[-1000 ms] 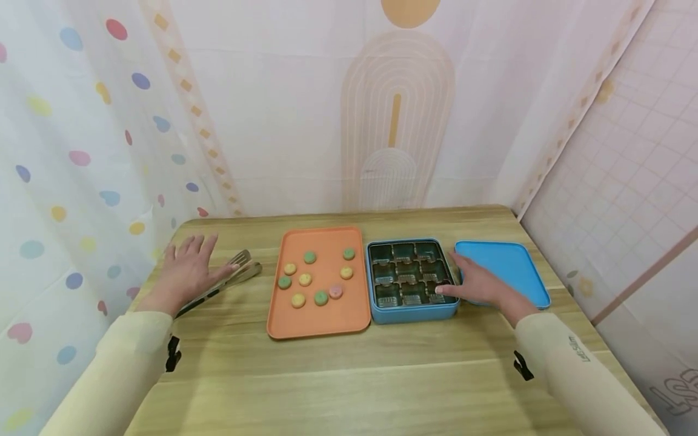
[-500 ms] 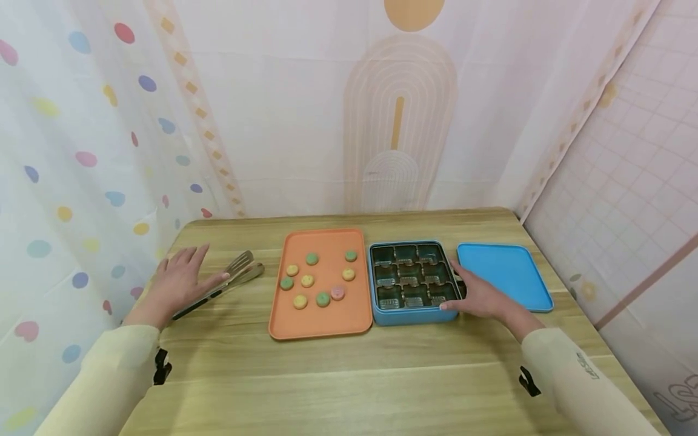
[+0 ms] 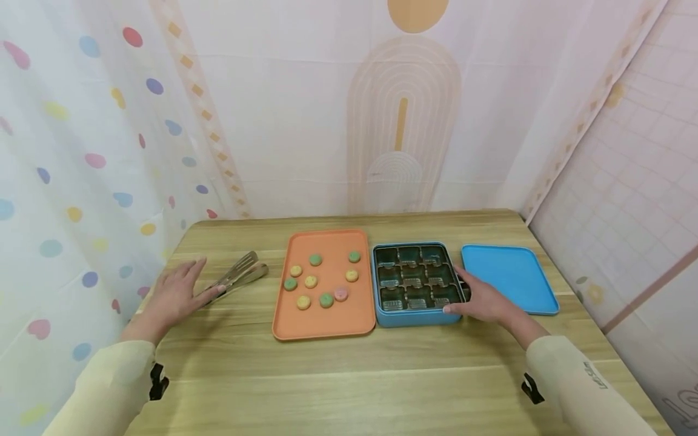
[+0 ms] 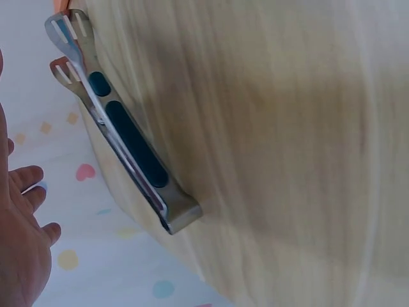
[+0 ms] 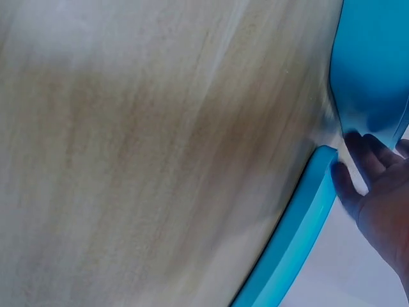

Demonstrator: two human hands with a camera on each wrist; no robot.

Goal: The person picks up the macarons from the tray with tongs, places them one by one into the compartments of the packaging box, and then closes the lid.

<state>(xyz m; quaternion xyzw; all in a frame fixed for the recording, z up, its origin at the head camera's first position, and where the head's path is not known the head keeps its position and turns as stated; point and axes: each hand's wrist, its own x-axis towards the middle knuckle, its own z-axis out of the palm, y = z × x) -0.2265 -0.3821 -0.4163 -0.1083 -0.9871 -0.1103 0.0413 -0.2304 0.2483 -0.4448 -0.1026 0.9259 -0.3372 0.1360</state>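
At two o'clock from my left hand (image 3: 173,297), the nearer of the two, lie the tongs (image 4: 136,144), flat on the table (image 3: 354,387). Long axis: eight to two o'clock, slotted tips at two, slightly parted. Handle end: beneath my palm as seen from the head. Left hand: fingers spread, nothing held, no contact seen. Right hand (image 3: 485,300): spread loosely about the near right corner of the blue box (image 3: 417,319), which sits at its ten o'clock; pressure cannot be determined. Orange tray (image 3: 322,328), with round biscuits (image 3: 340,293): the box's nine o'clock. Blue lid (image 3: 508,274): its three.
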